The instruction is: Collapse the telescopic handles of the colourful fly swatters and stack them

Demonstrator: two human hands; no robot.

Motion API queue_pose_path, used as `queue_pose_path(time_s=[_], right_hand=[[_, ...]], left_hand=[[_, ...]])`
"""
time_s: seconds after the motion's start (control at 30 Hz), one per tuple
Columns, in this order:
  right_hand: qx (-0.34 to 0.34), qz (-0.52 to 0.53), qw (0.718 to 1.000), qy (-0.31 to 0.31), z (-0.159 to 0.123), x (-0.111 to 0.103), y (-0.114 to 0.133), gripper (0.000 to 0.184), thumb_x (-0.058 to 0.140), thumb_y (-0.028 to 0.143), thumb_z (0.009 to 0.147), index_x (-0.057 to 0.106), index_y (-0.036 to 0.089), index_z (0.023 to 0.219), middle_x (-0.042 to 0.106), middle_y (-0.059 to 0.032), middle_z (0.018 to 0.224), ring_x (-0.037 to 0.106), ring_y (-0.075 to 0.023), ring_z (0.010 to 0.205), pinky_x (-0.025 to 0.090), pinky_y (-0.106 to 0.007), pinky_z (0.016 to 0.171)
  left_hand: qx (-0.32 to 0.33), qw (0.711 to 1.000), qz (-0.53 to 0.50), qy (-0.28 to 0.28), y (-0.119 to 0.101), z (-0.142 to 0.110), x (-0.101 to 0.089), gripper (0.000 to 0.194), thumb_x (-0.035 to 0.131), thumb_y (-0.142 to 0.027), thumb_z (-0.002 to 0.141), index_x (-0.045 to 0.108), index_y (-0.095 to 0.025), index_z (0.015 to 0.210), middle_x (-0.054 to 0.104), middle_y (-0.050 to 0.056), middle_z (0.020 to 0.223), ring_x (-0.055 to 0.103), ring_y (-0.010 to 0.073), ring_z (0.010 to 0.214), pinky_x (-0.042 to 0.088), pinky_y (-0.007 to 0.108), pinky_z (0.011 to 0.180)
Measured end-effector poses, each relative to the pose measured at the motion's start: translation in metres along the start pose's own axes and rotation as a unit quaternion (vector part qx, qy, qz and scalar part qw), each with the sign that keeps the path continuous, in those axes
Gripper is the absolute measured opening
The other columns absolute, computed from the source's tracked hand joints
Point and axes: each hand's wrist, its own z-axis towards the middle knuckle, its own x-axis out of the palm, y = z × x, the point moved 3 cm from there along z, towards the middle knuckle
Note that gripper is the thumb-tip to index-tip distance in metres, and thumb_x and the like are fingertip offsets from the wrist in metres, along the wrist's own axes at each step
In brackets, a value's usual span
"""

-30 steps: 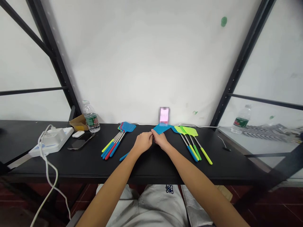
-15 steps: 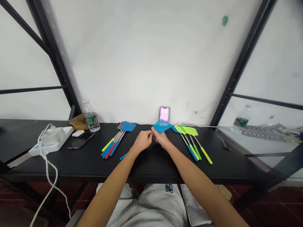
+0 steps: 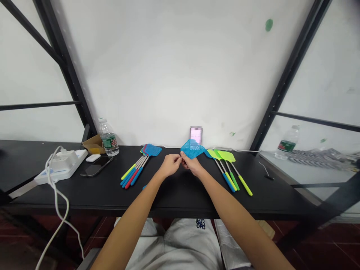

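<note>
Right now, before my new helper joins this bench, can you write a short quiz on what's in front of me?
1. What colour is the mesh head of the fly swatter just above the left hand and right hand?
2. True or false: the smartphone lies to the right of the hands.
3. Which has a red handle: the swatters left of the hands or the swatters right of the hands?

Key:
1. Blue
2. False, it lies to their left
3. The swatters left of the hands
</note>
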Motion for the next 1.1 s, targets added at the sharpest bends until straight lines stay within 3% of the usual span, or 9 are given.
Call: queue_pose_path(time_s=[0.5,0.73,0.97,1.1], right_hand=[[-0.007,0.071,0.997,-0.008,-0.001,0.000,0.007,0.045,0.070,0.060,0.071,0.051,0.019,0.071,0.048,0.0050,0.056,0.035,-0.0044,0.039,0.021,-0.019,0.037],[-0.008,0.132,0.989,-0.060,-0.002,-0.020,0.020,0.045,0.081,0.047,0.065,0.045,0.020,0.069,0.040,0.0081,0.053,0.032,-0.0046,0.041,0.021,-0.020,0.038],[0.024,0.165,0.986,-0.027,0.001,-0.036,0.023,0.037,0.087,0.032,0.059,0.056,0.021,0.076,0.056,0.0053,0.064,0.045,-0.0075,0.051,0.027,-0.020,0.042],[0.036,0.179,0.983,-0.008,0.003,-0.044,0.024,0.035,0.086,0.027,0.060,0.063,0.023,0.086,0.066,0.0035,0.075,0.056,-0.0111,0.062,0.037,-0.022,0.048]], left_hand=[[-0.024,0.999,-0.046,0.001,0.012,0.006,0.001,0.035,0.045,-0.039,0.086,0.064,-0.014,0.071,0.058,0.000,0.063,0.044,0.0107,0.059,0.032,0.022,0.056],[-0.039,0.999,-0.030,-0.009,0.011,0.003,-0.001,0.031,0.046,-0.038,0.085,0.059,-0.016,0.069,0.048,-0.003,0.057,0.039,0.0093,0.054,0.028,0.022,0.053],[-0.038,0.998,-0.050,0.006,0.008,0.003,0.000,0.032,0.046,-0.039,0.085,0.058,-0.016,0.068,0.048,-0.003,0.056,0.039,0.0090,0.052,0.028,0.022,0.052],[-0.034,0.997,-0.070,0.019,0.010,0.003,0.001,0.032,0.046,-0.040,0.085,0.059,-0.016,0.069,0.047,-0.004,0.057,0.039,0.0087,0.052,0.027,0.022,0.052]])
